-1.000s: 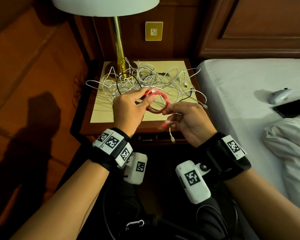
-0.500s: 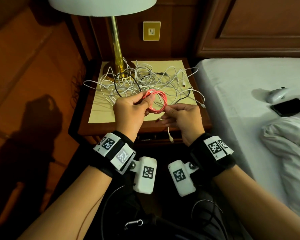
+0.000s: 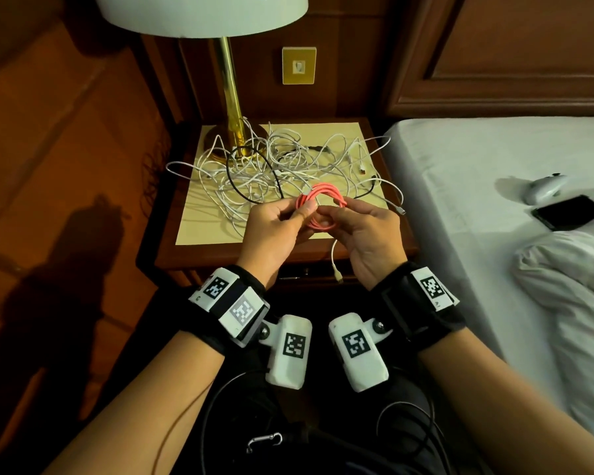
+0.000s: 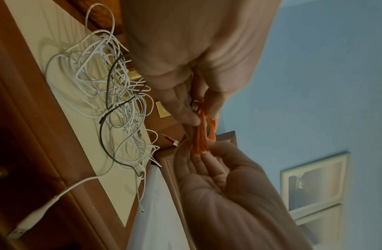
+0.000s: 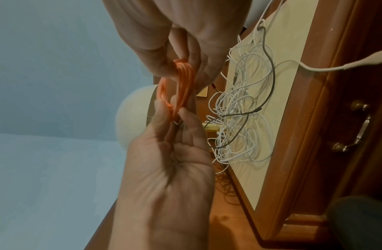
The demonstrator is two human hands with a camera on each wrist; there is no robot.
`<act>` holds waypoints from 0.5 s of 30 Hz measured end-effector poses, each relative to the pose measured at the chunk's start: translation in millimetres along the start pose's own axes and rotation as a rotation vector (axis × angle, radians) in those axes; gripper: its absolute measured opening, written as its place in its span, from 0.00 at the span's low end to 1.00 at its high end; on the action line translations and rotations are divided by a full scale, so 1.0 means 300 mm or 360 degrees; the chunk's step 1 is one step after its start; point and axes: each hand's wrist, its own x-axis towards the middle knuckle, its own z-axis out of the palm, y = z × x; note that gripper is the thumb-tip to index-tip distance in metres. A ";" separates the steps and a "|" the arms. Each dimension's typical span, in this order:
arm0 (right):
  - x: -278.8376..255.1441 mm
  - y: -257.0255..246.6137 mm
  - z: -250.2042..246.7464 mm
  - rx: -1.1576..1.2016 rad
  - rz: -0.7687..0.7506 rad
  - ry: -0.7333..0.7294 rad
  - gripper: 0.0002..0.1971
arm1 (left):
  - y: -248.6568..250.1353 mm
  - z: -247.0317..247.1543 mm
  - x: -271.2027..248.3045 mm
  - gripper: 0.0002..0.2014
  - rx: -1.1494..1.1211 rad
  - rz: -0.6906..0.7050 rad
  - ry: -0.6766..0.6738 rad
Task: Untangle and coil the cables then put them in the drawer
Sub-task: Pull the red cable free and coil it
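Note:
A pink-orange cable coil (image 3: pixel 319 209) is held up in front of the nightstand between both hands. My left hand (image 3: pixel 304 214) pinches its left side with thumb and fingers, next to a metal plug (image 4: pixel 195 105). On the other side, my right hand (image 3: pixel 336 209) pinches the coil (image 5: pixel 183 79) between thumb and fingers (image 5: pixel 164 69). Behind them a tangle of white cables (image 3: pixel 288 166) with a black cable (image 3: pixel 234 173) lies on the nightstand top (image 3: pixel 199 231). One white cable end (image 3: pixel 336 269) hangs over the front edge. The drawer handle (image 5: pixel 361 130) shows the drawer shut.
A brass lamp (image 3: pixel 232 97) stands at the back left of the nightstand, inside the tangle. The bed (image 3: pixel 460 200) is close on the right, with a black phone (image 3: pixel 568 212), a white mouse (image 3: pixel 544 188) and a bunched sheet (image 3: pixel 570 275). Floor lies to the left.
My right hand has risen from below the coil, where it held the loose end, to the coil's right side. The hands now sit close together and the coil looks tighter.

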 end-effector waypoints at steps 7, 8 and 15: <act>-0.033 -0.014 -0.025 0.0020 -0.0052 -0.0108 0.07 | 0.009 0.011 -0.002 0.08 0.0385 0.0006 -0.0002; -0.037 -0.015 -0.029 0.0069 -0.0042 -0.0134 0.07 | 0.015 0.014 -0.009 0.07 0.0348 -0.0016 -0.0024; -0.069 -0.040 -0.055 0.0199 0.0029 -0.0162 0.11 | 0.043 0.020 -0.055 0.07 0.0248 0.0065 -0.0129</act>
